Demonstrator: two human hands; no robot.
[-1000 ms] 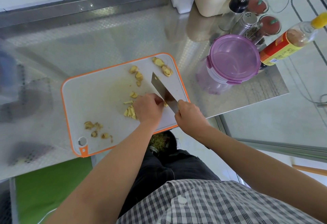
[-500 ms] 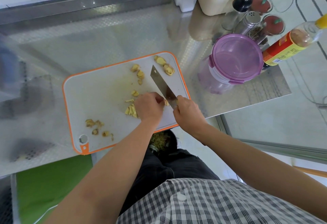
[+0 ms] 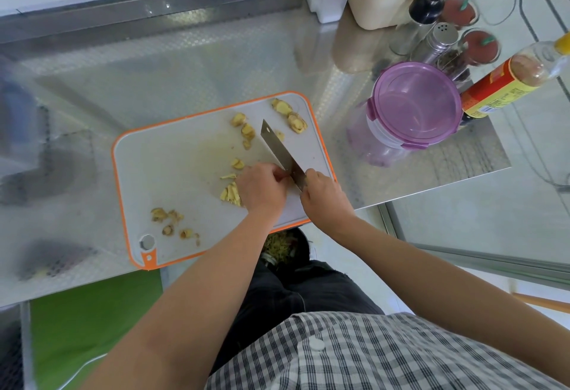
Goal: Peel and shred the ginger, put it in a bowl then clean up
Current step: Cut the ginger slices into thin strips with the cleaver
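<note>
On the steel counter (image 3: 216, 59) lies an orange-rimmed board (image 3: 172, 173), where the right hand (image 3: 324, 195) has its grip clamped on a knife (image 3: 277, 149), the left hand (image 3: 262, 189) curls against the blade, whether gripping anything untellable, and cut ginger (image 3: 231, 193) lies scattered.

A glossy steel cleaver blade (image 3: 279, 150) lies over the matt white orange-rimmed plastic cutting board (image 3: 172, 170) on the shiny embossed metal counter (image 3: 191, 72).

Cleaver (image 3: 277, 150) and ginger (image 3: 231, 193) on board (image 3: 172, 173)
</note>
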